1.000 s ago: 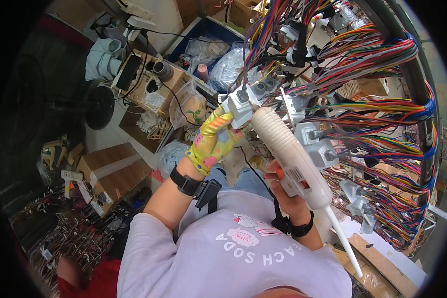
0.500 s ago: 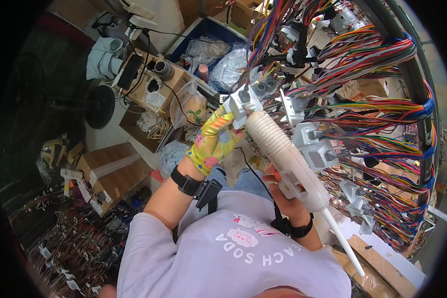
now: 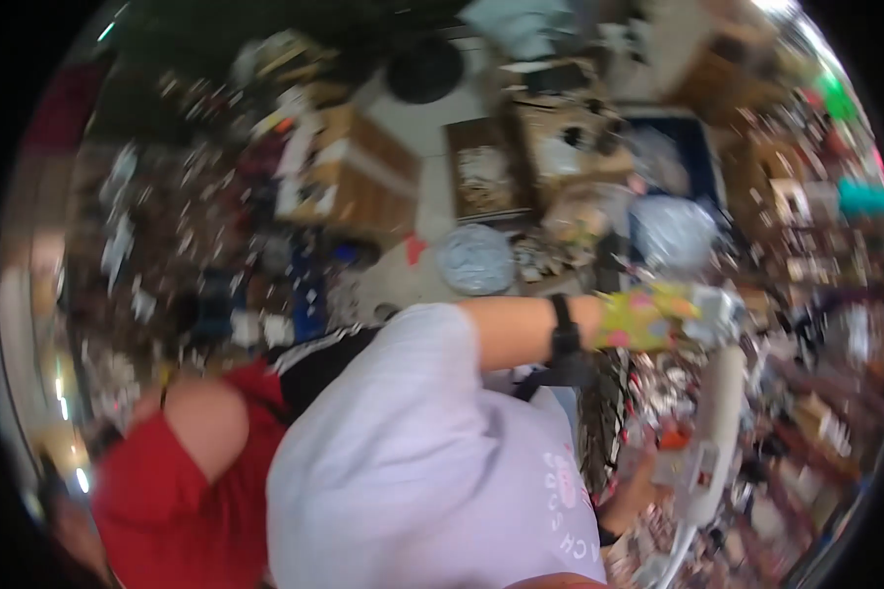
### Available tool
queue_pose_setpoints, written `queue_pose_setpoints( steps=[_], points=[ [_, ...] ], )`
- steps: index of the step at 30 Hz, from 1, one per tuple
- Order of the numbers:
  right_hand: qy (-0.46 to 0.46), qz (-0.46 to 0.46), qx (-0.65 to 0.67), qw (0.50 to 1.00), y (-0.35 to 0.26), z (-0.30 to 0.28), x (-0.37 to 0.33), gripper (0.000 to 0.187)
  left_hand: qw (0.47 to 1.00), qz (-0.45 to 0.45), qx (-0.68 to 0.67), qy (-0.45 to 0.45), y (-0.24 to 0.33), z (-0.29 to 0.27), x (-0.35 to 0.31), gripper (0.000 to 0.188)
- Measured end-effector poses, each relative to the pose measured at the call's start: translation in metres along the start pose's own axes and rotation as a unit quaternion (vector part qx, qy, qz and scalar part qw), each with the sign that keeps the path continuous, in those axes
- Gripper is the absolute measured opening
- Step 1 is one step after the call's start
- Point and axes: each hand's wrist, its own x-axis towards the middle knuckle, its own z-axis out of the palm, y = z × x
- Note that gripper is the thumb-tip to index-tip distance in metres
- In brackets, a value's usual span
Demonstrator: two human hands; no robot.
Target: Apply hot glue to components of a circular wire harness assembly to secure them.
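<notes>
My left hand (image 3: pixel 643 319), in a yellow patterned glove, reaches out to the right with its fingers closed on a pale grey plastic connector housing (image 3: pixel 715 314). Just below that piece stands the front end of a white hot glue gun (image 3: pixel 709 432). Its long white glue stick (image 3: pixel 676 558) sticks out of the back, pointing down. My bare right hand (image 3: pixel 646 483) grips the gun's handle, its fingers smeared by motion. Blur hides whether the gun's tip touches the housing.
A person in red (image 3: pixel 196 481) is close by on my left. Ahead are a taped cardboard box (image 3: pixel 363 162), a filled clear bag (image 3: pixel 474 258), an open carton (image 3: pixel 483 177) and a blue bin (image 3: pixel 702 147). Blurred clutter lies along the right.
The whole view has swung to the left and blurred, bringing the person in red into sight. The hanging wire bundles are no longer distinct. Both hands keep the housing and glue gun.
</notes>
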Motion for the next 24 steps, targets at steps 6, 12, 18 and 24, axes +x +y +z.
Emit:
queue_pose_setpoints(
  steps=[6, 12, 18, 24],
  points=[
    [0.078, -0.06, -0.49, 0.866, 0.004, 0.038, -0.01, 0.065, 0.996, -0.011, 0.024, 0.081, 0.0, -0.007, -0.005, 0.029],
    [0.052, -0.115, -0.521, 0.844, 0.005, 0.055, -0.009, 0.062, 0.985, 0.087, 0.143, 0.042, -0.003, -0.005, -0.009, 0.033],
    [0.198, 0.036, -0.493, 0.846, -0.021, 0.058, -0.022, 0.054, 0.999, 0.007, -0.039, 0.027, -0.024, -0.031, 0.015, 0.036],
    [0.116, -0.007, -0.541, 0.833, -0.038, 0.047, -0.036, 0.041, 0.939, -0.072, 0.199, 0.27, -0.005, -0.033, -0.025, 0.029]
  ],
)
